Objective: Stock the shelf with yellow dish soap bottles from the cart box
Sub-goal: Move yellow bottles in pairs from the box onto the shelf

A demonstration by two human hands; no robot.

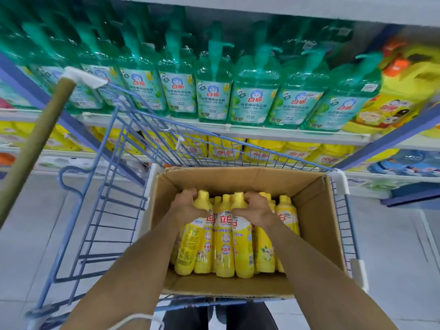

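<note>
Fingers (189, 196) of left hand (188, 207), right hand (256, 206) clamped on yellow red-labelled bottles (225, 234) in cardboard box (316, 210).

A supermarket cleaning-goods aisle: metal shelves (285, 134) on blue uprights carry tight rows of identical green pump bottles (213, 98), printed labels facing out, with large yellow jugs (392, 103) beside them at the right and more yellow bottles (259, 151) lined up on the level below. A blue wire shopping cart (112, 210) stands on the pale tiled floor (28, 234) close against the shelving, and in its basket sits an open cardboard box (314, 210) packed with yellow dish soap bottles (223, 236), all one brand.
</note>
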